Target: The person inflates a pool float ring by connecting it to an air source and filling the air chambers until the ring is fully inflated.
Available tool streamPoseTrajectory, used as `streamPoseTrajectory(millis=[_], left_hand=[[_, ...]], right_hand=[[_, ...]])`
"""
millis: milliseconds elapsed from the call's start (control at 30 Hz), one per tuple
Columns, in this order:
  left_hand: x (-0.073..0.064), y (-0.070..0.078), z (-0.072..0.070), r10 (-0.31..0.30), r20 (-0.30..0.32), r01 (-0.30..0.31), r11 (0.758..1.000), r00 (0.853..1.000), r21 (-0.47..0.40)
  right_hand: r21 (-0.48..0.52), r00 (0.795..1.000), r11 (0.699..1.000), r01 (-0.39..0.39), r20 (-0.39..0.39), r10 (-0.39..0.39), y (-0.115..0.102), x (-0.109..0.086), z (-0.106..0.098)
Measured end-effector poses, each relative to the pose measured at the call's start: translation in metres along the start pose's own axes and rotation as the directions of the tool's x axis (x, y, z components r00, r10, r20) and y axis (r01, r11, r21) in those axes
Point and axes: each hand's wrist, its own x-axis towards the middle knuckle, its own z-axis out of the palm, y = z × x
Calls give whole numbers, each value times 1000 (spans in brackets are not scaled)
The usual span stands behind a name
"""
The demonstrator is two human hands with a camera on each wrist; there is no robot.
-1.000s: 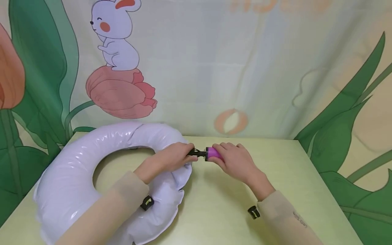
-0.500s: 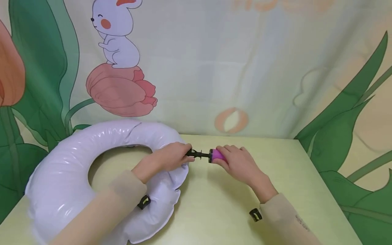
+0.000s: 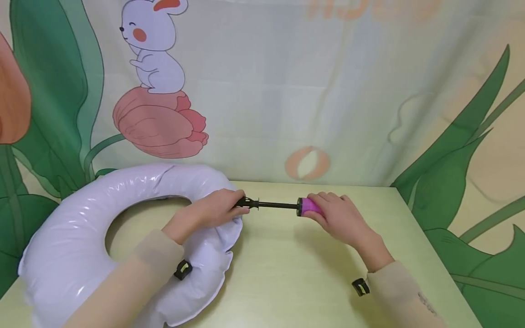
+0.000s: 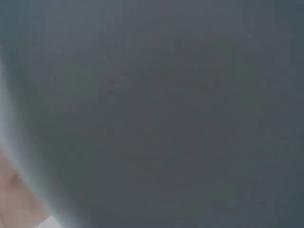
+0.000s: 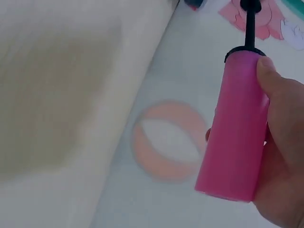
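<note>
A hand air pump with a pink-purple barrel (image 3: 310, 207) and a black rod (image 3: 279, 205) lies level above the table. My right hand (image 3: 342, 219) grips the barrel, its thumb along the side in the right wrist view, where the barrel (image 5: 232, 128) tapers toward the black collar. The rod shows at length between my hands. With my left hand (image 3: 217, 207) I hold the pump's black end between thumb and fingers, over the right side of a white inflatable ring (image 3: 78, 228). That hand hides the nozzle. A blurred grey surface fills most of the left wrist view.
The ring covers the left part of the pale yellow-green table (image 3: 279, 282). Behind the table hangs a printed curtain (image 3: 262, 91) with a rabbit and tulips. Small black wrist devices sit under the left sleeve (image 3: 156, 255) and right sleeve (image 3: 393, 287).
My right hand has drawn the barrel to the right, so much more of the rod shows. My left hand and the ring have shifted slightly left in the view.
</note>
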Motion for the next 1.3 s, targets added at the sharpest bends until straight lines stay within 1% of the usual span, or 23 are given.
streamPoseTrajectory(millis=[167, 267, 333, 433, 533, 600, 733, 800, 867, 967, 1067, 1167, 1233, 1300], left_hand=[[9, 10, 6, 59, -20, -58, 998, 998, 24], [5, 7, 8, 52, -41, -51, 998, 998, 25], [1, 3, 8, 43, -43, -42, 998, 998, 36], [-6, -3, 5, 21, -50, -18, 999, 999, 50], [-10, -6, 1, 6, -57, -3, 998, 998, 66], [-8, -4, 1, 5, -59, 0, 996, 998, 85], [4, 8, 10, 12, -78, -1, 991, 997, 132], [7, 14, 14, 4, -89, 10, 987, 996, 158], [7, 14, 16, 5, -97, 13, 983, 995, 183], [3, 13, 15, 7, -96, 16, 972, 995, 236], [0, 11, 13, 1, -111, 30, 960, 994, 277], [-2, 9, 14, -37, -126, 74, 951, 991, 300], [0, 10, 15, -54, -126, 90, 949, 991, 302], [4, 13, 18, -45, -111, 77, 949, 993, 307]], right_hand=[[-51, 996, 996, 77, -37, -79, -30, 20, 14], [-41, 997, 998, 57, -46, -59, -36, 19, 13], [-15, 999, 999, 31, -27, -31, -33, 14, 11], [8, 1000, 1000, -19, 1, 19, -20, 4, 7], [8, 999, 999, -36, 6, 36, -8, -2, 8], [5, 1000, 1000, -22, 1, 22, -8, 1, 13], [-22, 999, 999, 36, -24, -36, -25, 16, 22], [-43, 998, 997, 61, -26, -62, -35, 21, 21], [-44, 997, 996, 78, -10, -78, -37, 21, 19], [-17, 997, 997, 75, 29, -74, -32, 15, 15], [29, 999, 999, 21, 44, -22, -17, 7, 10], [44, 999, 999, -9, 37, 7, -5, 3, 7], [28, 999, 1000, 10, 32, -11, -4, 6, 8], [2, 998, 998, 57, 34, -57, -10, 12, 11]])
